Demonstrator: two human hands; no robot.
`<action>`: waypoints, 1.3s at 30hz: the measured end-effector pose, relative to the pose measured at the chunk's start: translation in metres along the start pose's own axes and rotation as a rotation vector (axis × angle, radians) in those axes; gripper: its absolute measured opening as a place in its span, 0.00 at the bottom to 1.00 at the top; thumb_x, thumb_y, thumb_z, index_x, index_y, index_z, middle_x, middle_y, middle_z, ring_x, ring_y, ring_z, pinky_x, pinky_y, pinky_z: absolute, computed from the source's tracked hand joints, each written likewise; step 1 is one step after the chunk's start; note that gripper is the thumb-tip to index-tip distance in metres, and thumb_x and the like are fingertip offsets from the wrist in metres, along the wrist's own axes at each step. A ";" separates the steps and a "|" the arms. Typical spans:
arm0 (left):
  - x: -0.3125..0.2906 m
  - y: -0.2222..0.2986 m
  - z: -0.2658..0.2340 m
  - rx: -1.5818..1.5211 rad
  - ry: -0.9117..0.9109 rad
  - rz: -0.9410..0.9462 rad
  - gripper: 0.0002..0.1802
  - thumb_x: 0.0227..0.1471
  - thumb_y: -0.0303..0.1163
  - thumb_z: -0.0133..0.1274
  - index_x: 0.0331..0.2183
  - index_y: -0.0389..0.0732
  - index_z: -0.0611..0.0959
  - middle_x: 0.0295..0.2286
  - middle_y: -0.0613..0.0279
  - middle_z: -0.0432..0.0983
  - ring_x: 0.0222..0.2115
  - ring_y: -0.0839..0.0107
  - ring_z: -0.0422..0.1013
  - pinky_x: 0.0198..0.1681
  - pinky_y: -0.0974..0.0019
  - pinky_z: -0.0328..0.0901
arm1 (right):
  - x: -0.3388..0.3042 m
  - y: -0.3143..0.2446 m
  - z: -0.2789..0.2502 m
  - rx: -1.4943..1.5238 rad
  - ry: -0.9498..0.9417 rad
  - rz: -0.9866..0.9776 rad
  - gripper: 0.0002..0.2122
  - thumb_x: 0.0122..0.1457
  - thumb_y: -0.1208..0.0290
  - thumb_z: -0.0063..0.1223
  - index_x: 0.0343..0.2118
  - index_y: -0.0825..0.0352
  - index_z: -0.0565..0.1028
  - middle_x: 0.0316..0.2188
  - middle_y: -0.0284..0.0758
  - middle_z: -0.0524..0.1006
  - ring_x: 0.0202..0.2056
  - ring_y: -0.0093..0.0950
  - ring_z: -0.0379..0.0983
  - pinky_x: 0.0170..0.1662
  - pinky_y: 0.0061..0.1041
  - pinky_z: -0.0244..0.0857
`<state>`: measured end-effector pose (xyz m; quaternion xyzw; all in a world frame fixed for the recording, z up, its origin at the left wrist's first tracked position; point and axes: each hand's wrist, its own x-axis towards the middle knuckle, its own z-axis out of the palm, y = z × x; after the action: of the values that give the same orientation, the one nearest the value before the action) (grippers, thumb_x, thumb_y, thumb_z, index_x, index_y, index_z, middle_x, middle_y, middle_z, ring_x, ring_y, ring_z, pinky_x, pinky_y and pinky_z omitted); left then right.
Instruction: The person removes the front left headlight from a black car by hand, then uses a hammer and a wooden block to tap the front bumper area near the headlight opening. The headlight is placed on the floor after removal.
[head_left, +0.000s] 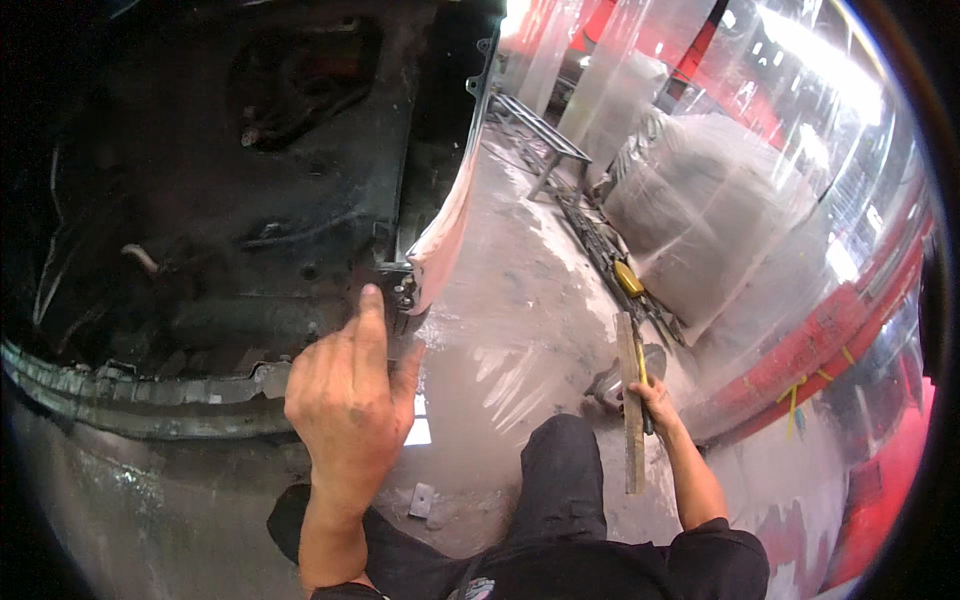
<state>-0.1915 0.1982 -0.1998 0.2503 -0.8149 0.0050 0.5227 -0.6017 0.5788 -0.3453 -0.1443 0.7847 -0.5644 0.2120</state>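
My left hand (350, 390) reaches toward the lower corner of a dark vehicle body shell (230, 230). Its index finger is stretched out and its thumb stands apart, while the other fingers look bent; I see nothing in it. The fingertip is beside a small metal fitting (405, 290) at the base of a pale curved panel (450, 230); whether they touch I cannot tell. Off to the right, my right hand (655, 398) is closed around a long flat wooden strip (633, 450) and a slim tool with a yellow and black handle (642, 360), held together upright.
A metal stand (545, 140) and dark bars with a yellow piece (628, 279) lie along the floor to the right. Clear plastic sheeting (710, 190) drapes over bulky things behind them. A small flat plate (421, 500) rests on the dusty floor near my legs.
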 end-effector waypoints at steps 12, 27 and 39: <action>-0.020 -0.032 0.004 -0.163 -0.023 0.247 0.23 0.47 0.41 0.67 0.40 0.33 0.85 0.33 0.55 0.79 0.35 0.61 0.74 0.46 0.55 0.67 | -0.047 0.056 -0.011 0.044 0.199 0.297 0.13 0.61 0.66 0.62 0.38 0.74 0.79 0.28 0.43 0.82 0.25 0.36 0.82 0.31 0.39 0.80; -0.031 -0.037 0.009 -0.125 0.023 0.292 0.11 0.45 0.32 0.57 0.32 0.36 0.83 0.28 0.60 0.74 0.31 0.67 0.70 0.41 0.62 0.63 | -0.034 0.038 0.046 -0.158 -0.011 0.200 0.15 0.66 0.61 0.60 0.41 0.72 0.81 0.32 0.35 0.80 0.30 0.28 0.78 0.33 0.30 0.73; -0.028 -0.030 0.009 -0.141 -0.012 0.213 0.17 0.41 0.36 0.65 0.35 0.36 0.85 0.31 0.60 0.79 0.33 0.65 0.73 0.41 0.59 0.66 | -0.017 0.080 0.029 -0.311 0.050 0.259 0.15 0.65 0.62 0.61 0.45 0.70 0.79 0.32 0.37 0.81 0.28 0.30 0.78 0.28 0.33 0.71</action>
<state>-0.1774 0.1811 -0.2351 0.1251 -0.8382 0.0015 0.5309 -0.5719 0.5882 -0.4263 -0.0591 0.8794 -0.4078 0.2385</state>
